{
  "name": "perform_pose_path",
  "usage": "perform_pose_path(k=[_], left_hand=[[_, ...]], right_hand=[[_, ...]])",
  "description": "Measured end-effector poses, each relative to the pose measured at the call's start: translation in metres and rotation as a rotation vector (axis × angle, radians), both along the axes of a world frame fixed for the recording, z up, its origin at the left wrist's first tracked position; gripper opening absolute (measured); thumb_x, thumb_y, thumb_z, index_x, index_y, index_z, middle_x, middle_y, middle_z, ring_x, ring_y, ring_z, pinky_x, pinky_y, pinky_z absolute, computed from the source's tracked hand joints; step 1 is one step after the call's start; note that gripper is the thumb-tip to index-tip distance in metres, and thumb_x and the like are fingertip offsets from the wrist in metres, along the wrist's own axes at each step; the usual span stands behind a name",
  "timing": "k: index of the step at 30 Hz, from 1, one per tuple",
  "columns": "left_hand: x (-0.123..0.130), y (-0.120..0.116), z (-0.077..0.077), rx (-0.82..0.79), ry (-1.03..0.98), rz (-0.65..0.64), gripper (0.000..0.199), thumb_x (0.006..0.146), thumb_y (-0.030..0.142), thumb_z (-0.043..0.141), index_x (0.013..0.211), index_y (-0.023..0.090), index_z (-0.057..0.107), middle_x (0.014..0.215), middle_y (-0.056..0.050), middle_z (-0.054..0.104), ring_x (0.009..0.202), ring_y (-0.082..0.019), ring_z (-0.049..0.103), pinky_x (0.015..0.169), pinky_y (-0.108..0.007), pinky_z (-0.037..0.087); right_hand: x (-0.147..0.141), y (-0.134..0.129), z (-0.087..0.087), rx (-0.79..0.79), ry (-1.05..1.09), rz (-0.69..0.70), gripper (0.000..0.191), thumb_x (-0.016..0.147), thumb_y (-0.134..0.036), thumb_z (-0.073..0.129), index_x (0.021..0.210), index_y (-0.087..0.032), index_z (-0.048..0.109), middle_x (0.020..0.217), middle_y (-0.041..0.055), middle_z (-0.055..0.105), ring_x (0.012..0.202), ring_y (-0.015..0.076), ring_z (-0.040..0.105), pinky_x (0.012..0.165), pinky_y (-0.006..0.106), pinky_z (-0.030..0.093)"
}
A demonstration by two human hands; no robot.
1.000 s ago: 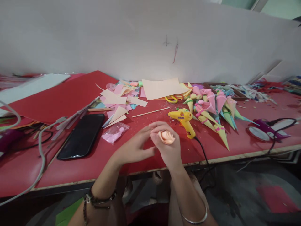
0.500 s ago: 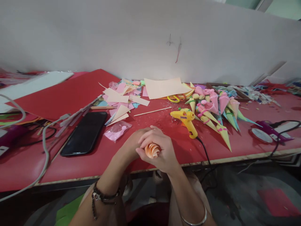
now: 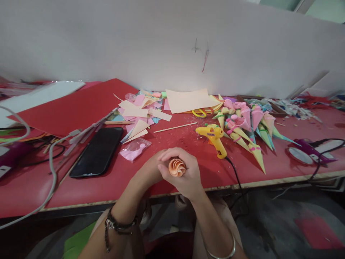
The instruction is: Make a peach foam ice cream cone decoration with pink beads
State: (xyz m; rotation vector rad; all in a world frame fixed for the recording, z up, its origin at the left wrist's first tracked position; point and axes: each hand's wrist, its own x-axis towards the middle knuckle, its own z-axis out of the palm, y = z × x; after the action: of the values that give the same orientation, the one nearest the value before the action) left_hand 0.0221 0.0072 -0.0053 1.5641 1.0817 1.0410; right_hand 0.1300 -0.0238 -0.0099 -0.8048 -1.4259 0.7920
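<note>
A peach paper flower (image 3: 177,167), rolled into a spiral of ruffled layers, faces up between the thumb and curled fingers of my right hand (image 3: 192,176). Behind it, my left hand (image 3: 155,166) meets the right hand from the far side; its fingers are hidden there, so I cannot see what they hold. The lower part of the flower is covered by the hands. Both hands are above the near edge of the red table (image 3: 142,144). To their right lies a yellow glue gun (image 3: 214,136), its black cord running off the edge.
A black phone (image 3: 97,153) and a small plastic bag (image 3: 134,149) lie left of the hands. Beyond are a thin stick (image 3: 175,127), paper scraps (image 3: 137,111), a peach sheet (image 3: 188,101) and yellow-handled scissors (image 3: 198,114). Several paper cones (image 3: 257,156) lie at right.
My right hand and the paper flower have shifted slightly right. Its fingers have bent more around the flower, and the spiral top faces me more squarely. The table items stay put.
</note>
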Motion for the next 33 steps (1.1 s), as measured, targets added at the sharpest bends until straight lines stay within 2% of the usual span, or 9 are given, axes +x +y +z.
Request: perform_pose_path(k=[5,9,11,14,16,22,27,31,33], left_hand=[[0.007,0.002,0.008,0.254,0.207,-0.115,0.031,0.067,0.032,0.053,0.048,0.021,0.031,0.050,0.001,0.036,0.051,-0.013,0.042,0.049,-0.024,0.044],[0.009,0.000,0.006,0.253,0.312,-0.215,0.012,0.063,0.016,0.049,0.051,0.019,0.046,0.051,0.001,0.047,0.050,-0.011,0.043,0.043,-0.020,0.038],[0.008,0.000,0.006,0.270,0.326,-0.286,0.009,0.062,0.012,0.047,0.056,0.018,0.051,0.055,0.001,0.052,0.052,-0.011,0.047,0.046,-0.019,0.039],[0.007,0.000,0.007,0.294,0.289,-0.322,0.014,0.068,0.013,0.047,0.075,0.017,0.059,0.074,-0.001,0.062,0.067,-0.013,0.057,0.059,-0.020,0.045],[0.006,0.001,0.008,0.264,0.298,-0.369,0.016,0.072,0.018,0.050,0.084,0.016,0.060,0.082,-0.003,0.063,0.074,-0.015,0.059,0.064,-0.022,0.047],[-0.003,0.008,0.004,0.122,0.358,-0.539,0.012,0.071,0.020,0.055,0.081,0.016,0.060,0.077,-0.003,0.064,0.075,-0.016,0.059,0.066,-0.025,0.048],[-0.012,0.013,-0.001,-0.092,0.291,-0.689,0.017,0.074,0.030,0.058,0.079,0.014,0.058,0.076,-0.002,0.063,0.073,-0.014,0.059,0.068,-0.026,0.049],[-0.013,0.013,0.001,-0.235,0.139,-0.691,0.018,0.074,0.029,0.060,0.078,0.013,0.055,0.069,0.000,0.062,0.065,-0.011,0.060,0.062,-0.024,0.050],[-0.013,0.012,0.001,-0.283,0.102,-0.686,0.018,0.073,0.029,0.061,0.078,0.012,0.055,0.067,0.000,0.063,0.062,-0.011,0.060,0.060,-0.023,0.050]], right_hand=[[-0.001,0.001,0.001,-0.035,0.065,-0.054,0.014,0.069,-0.020,0.060,0.065,-0.022,0.046,0.069,-0.0014,0.059,0.064,0.0124,0.057,0.064,0.027,0.047],[-0.001,0.000,0.001,-0.084,0.115,-0.054,0.005,0.074,-0.019,0.054,0.074,-0.021,0.049,0.065,-0.0025,0.061,0.060,0.0110,0.058,0.062,0.026,0.047],[0.000,0.000,0.001,-0.099,0.152,-0.047,0.006,0.076,-0.019,0.053,0.080,-0.021,0.051,0.063,-0.0033,0.061,0.059,0.0106,0.058,0.060,0.024,0.047],[0.000,0.001,0.003,-0.129,0.240,-0.070,0.016,0.072,-0.018,0.057,0.087,-0.022,0.053,0.065,-0.0040,0.061,0.060,0.0100,0.058,0.058,0.023,0.047],[0.001,0.002,0.003,-0.174,0.296,-0.076,0.019,0.069,-0.018,0.060,0.087,-0.022,0.053,0.069,-0.0035,0.061,0.062,0.0099,0.058,0.058,0.022,0.047],[0.003,0.004,0.004,-0.336,0.385,0.015,0.014,0.070,-0.028,0.062,0.079,-0.020,0.055,0.062,-0.0034,0.061,0.057,0.0095,0.058,0.057,0.022,0.048],[0.005,0.004,0.006,-0.340,0.439,0.093,0.028,0.071,-0.034,0.062,0.095,-0.022,0.053,0.064,-0.0037,0.063,0.056,0.0090,0.057,0.053,0.021,0.049],[0.005,0.004,0.006,-0.355,0.451,0.185,0.034,0.066,-0.035,0.067,0.095,-0.023,0.053,0.067,-0.0038,0.063,0.044,0.0069,0.049,0.038,0.020,0.041],[0.004,0.003,0.005,-0.372,0.448,0.175,0.031,0.067,-0.036,0.066,0.093,-0.024,0.054,0.067,-0.0039,0.063,0.036,0.0049,0.042,0.034,0.020,0.036]])
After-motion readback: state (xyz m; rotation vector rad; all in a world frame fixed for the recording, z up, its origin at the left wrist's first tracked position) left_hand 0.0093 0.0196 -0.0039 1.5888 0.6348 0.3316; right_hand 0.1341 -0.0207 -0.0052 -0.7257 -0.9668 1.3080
